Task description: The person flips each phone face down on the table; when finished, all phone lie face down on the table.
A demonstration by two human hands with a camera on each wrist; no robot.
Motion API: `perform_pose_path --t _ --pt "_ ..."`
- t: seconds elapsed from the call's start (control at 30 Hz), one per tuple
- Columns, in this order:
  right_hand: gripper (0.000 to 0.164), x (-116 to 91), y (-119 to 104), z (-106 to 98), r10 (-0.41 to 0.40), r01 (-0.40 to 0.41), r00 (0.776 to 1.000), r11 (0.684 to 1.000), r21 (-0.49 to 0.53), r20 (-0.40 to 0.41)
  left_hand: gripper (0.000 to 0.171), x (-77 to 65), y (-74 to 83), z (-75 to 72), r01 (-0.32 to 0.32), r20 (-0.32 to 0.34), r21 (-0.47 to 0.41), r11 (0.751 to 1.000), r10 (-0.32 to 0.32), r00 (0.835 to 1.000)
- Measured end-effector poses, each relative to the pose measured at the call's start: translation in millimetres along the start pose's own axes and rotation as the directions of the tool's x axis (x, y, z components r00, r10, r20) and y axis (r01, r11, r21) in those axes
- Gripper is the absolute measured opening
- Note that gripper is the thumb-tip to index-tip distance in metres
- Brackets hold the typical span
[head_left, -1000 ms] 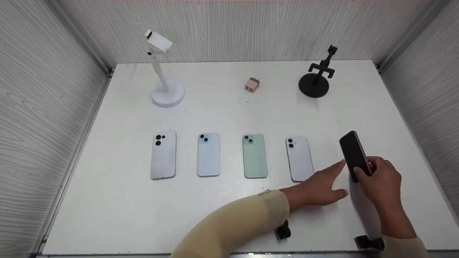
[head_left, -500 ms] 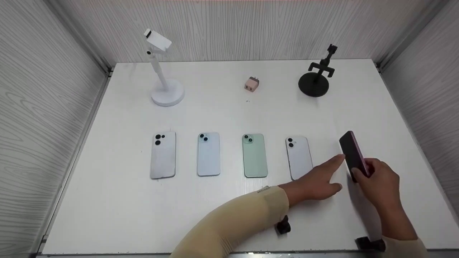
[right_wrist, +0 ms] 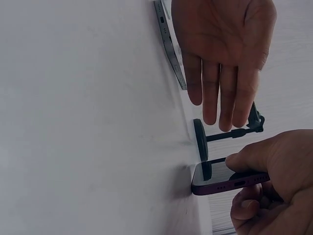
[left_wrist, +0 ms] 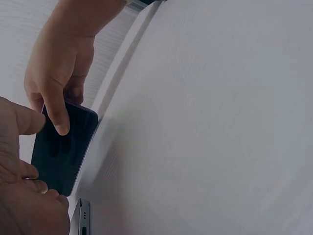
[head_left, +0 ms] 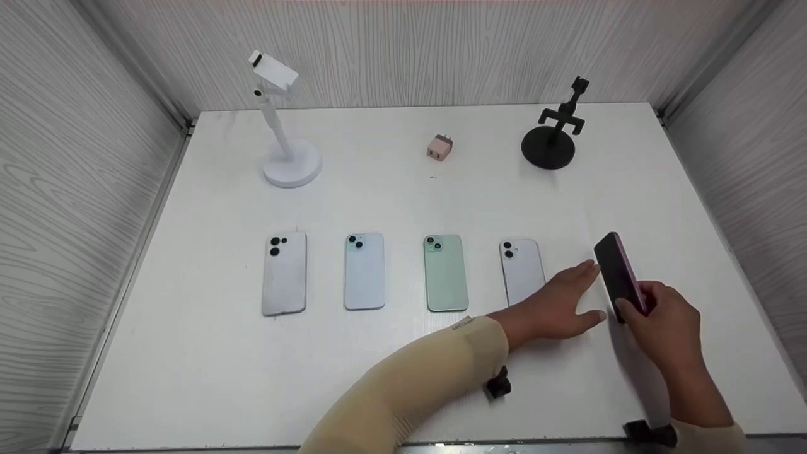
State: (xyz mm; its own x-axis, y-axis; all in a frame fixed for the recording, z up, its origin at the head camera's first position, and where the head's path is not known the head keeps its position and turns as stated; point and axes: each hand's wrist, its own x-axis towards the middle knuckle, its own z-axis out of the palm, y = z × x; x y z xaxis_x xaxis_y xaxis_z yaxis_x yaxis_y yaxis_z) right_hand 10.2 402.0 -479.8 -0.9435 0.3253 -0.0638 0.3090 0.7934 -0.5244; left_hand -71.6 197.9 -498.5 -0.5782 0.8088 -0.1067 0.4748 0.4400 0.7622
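Note:
My right hand [head_left: 673, 328] grips a dark-screened phone [head_left: 611, 268] with a purple edge, thumb over the screen and fingers behind. The phone stands tilted on its long edge at the right of the table; in the right wrist view its port end [right_wrist: 230, 185] faces the camera. Beside the screen, my left hand [head_left: 558, 307] is stretched out with straight fingers, fingertips right at the phone's left edge and thumb spread apart. Under the left hand lies a white phone [head_left: 522, 268], back up, its lower end hidden by that hand and wrist.
A green phone [head_left: 445, 274], a pale blue phone [head_left: 365, 272] and a silver-white phone [head_left: 284, 274] lie in the same row to the left. Behind them stand a white phone stand [head_left: 292, 165], a pink charger plug [head_left: 439, 147] and a black phone stand [head_left: 548, 148].
My left hand has shifted slightly up and left, its fingers coming together from a single pointing finger. The dark phone has turned a little, its screen facing further left, still in my right hand.

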Motion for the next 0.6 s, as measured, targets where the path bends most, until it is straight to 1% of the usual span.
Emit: perform_pose_path --t 0.17,0.43,0.6 --pt "0.059 -2.9 1.8 -1.1 0.017 -0.017 1.0 1.0 -0.001 0.023 0.088 3.0 0.0 -4.1 0.008 -0.015 0.023 1.0 -0.008 1.0" --pt "0.058 -6.2 7.4 -0.5 -0.051 0.052 0.999 0.999 -0.004 0.015 0.093 2.9 0.1 -8.5 0.004 -0.011 0.063 0.998 -0.003 1.0" --pt "0.062 -7.0 9.6 0.3 -0.043 0.044 0.998 0.999 -0.011 0.045 0.096 4.0 1.0 -7.3 0.014 -0.007 0.056 0.998 -0.013 1.0"
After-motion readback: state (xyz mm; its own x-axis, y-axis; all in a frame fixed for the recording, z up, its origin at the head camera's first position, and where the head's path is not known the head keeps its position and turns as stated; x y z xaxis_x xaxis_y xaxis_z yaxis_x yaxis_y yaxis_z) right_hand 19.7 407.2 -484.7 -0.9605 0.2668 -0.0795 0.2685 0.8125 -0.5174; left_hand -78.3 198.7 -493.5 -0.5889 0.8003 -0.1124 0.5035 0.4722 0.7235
